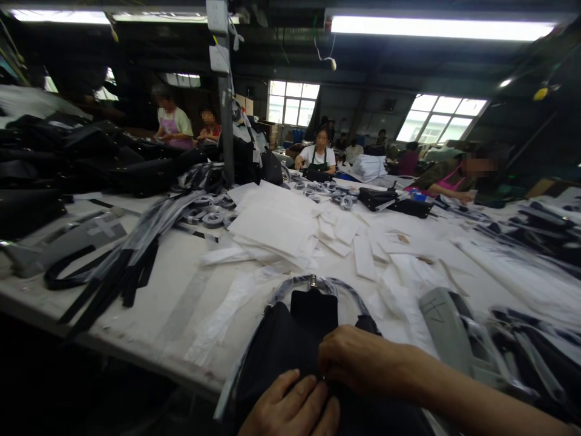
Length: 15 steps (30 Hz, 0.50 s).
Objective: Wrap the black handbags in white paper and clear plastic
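A black bag with a plastic-wrapped handle lies at the near edge of the white table. My left hand rests on the bag's lower front, fingers together and pressed flat against the fabric. My right hand reaches in from the right, its fingers curled and pinching at something small on the bag where the two hands meet. What it pinches is hidden by the fingers.
White paper sheets, tape rolls and black straps cover the table. Black bags are piled at left, more wrapped parts at right. Other people sit at the far side and right.
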### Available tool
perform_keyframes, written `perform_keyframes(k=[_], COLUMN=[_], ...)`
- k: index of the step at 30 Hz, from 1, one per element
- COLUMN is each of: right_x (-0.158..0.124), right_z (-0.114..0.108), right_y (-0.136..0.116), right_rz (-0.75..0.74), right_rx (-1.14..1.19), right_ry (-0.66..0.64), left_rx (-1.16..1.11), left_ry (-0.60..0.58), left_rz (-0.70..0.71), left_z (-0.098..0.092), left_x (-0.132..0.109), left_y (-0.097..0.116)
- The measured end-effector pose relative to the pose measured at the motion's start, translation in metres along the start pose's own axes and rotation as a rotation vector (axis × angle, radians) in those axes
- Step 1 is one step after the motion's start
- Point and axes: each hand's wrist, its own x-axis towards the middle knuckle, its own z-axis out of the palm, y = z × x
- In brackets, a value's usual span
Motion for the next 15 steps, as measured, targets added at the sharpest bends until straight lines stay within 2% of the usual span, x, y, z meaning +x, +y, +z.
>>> perform_keyframes(k=[3, 5, 12, 15], right_x=[0.006, 0.007, -0.002, -0.008], right_z=[0.004, 0.007, 0.010, 0.003], right_y=[0.003, 0.006, 0.013, 0.013], right_rz=[0.055, 0.031, -0.414, -0.441], right_rx=[0.025, 0.008, -0.364, -0.425], right_ry=[-0.050, -0.047, 0.038, 0.067], left_rx=[-0.004, -0.011, -0.054, -0.061], left_ry=[0.021, 0.024, -0.015, -0.067], left_rz=[-0.003, -0.002, 0.059, 0.032], left_z=[0.002, 0.003, 0.001, -0.002], left_x=[-0.002, -0.001, 0.005, 0.001], left_y=[0.002, 0.000, -0.008, -0.008])
